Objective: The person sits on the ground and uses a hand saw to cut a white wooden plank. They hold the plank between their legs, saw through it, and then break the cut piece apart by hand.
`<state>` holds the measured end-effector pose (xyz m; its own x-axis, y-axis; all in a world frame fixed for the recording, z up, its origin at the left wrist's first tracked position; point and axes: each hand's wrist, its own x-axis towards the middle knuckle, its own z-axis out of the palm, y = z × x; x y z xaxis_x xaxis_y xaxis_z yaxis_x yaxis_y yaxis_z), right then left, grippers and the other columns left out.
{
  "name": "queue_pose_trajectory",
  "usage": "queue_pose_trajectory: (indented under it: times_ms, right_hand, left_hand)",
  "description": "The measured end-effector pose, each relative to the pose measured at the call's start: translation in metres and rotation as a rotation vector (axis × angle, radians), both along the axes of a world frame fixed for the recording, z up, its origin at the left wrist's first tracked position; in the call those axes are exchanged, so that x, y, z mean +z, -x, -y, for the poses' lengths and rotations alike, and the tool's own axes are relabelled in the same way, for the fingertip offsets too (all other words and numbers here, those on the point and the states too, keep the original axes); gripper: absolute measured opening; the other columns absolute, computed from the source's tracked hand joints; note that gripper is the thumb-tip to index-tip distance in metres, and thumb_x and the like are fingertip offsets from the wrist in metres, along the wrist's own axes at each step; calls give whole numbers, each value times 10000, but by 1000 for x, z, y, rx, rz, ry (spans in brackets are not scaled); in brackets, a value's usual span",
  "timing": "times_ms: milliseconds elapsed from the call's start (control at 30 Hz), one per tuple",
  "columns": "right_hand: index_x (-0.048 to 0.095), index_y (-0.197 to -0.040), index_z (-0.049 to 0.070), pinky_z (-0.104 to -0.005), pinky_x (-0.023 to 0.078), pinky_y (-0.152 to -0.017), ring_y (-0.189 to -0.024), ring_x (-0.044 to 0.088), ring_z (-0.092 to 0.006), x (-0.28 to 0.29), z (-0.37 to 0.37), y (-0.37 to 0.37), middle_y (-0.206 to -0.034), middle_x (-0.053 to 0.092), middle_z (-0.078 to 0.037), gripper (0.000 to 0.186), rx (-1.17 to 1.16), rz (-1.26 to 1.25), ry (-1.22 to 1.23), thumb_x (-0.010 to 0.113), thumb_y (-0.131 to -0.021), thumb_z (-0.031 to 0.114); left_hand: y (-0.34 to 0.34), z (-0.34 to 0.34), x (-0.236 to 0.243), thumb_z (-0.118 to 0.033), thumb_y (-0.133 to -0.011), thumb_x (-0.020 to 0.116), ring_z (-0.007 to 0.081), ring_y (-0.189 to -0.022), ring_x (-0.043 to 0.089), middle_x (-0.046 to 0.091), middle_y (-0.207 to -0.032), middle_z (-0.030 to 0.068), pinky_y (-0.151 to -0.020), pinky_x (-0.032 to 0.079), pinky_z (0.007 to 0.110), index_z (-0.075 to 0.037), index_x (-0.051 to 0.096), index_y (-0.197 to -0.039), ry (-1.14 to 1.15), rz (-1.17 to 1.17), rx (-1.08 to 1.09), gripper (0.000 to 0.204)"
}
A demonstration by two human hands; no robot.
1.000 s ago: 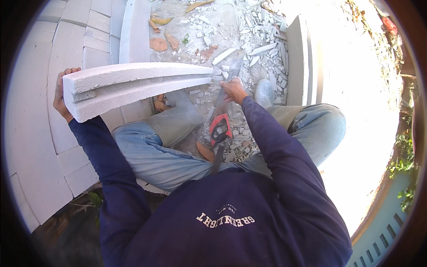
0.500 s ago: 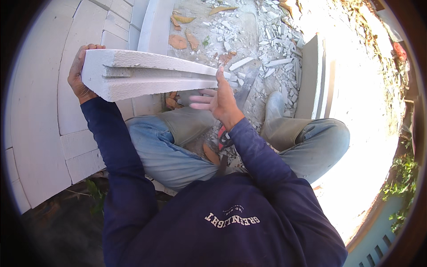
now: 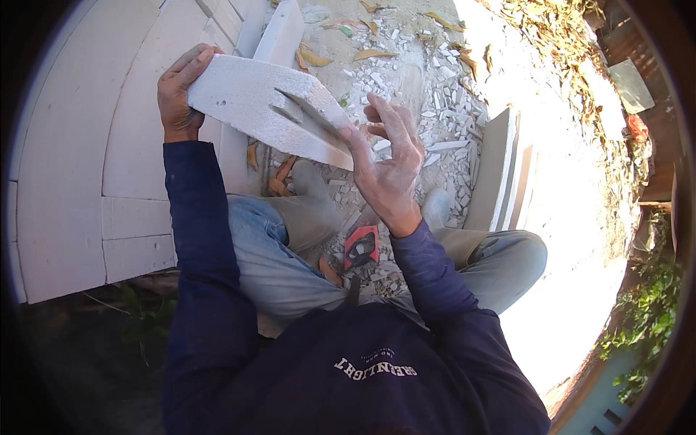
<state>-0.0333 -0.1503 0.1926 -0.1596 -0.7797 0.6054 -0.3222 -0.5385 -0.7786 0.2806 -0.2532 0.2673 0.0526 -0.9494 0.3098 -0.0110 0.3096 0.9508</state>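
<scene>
My left hand [image 3: 181, 94] is closed round the upper left end of a white aerated concrete block [image 3: 246, 94]. The block is held up tilted, its right end lower, with a groove cut into the side that faces right. By that lower end is my right hand [image 3: 391, 163], dusty and open. Its thumb lies at the block's edge, and its fingers are spread apart and stretched away from the block. A red tool handle with a dark opening [image 3: 361, 248] lies on the ground below, between my boots; what it belongs to is mostly hidden.
White block walling [image 3: 65, 145] rises along the left. Broken white chips [image 3: 446, 145] and dry leaves [image 3: 313, 58] litter the ground ahead. Several slabs [image 3: 496, 170] stand on edge at the right, and another white block [image 3: 281, 32] stands beyond the held one. Green plants [image 3: 638, 312] grow at far right.
The block has turned and tipped, its right end now lower and its broad face showing. My left hand moved right and up with it. My right hand shifted right, its thumb now at the block's edge.
</scene>
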Motion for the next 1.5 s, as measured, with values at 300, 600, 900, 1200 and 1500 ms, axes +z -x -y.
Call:
queue_pose_trajectory:
  times_ms: [300,600,900,1200,1500]
  right_hand:
    - [682,-1281,-9,-342,597,-807,-971,722,-260,104,47,19,-1173,720,-216,485,584,-352,91,812,-871,216]
    - [649,-1272,-61,-389,576,-839,-948,717,-342,141,55,35,-1117,704,-270,498,661,-658,71,759,-860,197]
    - [618,-1366,7,-386,577,-897,-1087,709,-329,148,58,42,-1316,647,-258,576,701,-769,52,801,-861,214]
    - [645,-1346,33,-409,577,-881,-1017,708,-357,116,57,37,-1295,663,-235,537,779,-490,107,785,-840,149]
    - [686,-1251,20,-439,571,-818,-911,703,-389,107,49,22,-1158,688,-219,443,790,-515,248,713,-816,97]
  left_hand:
    - [23,1,7,-158,-861,777,163,-809,717,758,-913,114,-747,562,262,20,770,-1013,20,-77,7,235]
    - [36,6,6,-195,-821,816,168,-736,719,754,-896,108,-701,567,263,28,772,-1045,46,-52,-14,319]
    - [39,6,9,-217,-806,834,168,-741,723,751,-880,102,-697,569,265,25,772,-1051,31,-37,-22,350]
    - [31,8,7,-203,-828,810,166,-750,720,755,-900,105,-705,569,262,21,771,-1043,43,-3,-37,312]
    - [22,-1,10,-237,-878,754,149,-806,682,727,-907,80,-752,534,273,-9,754,-961,5,42,-108,242]
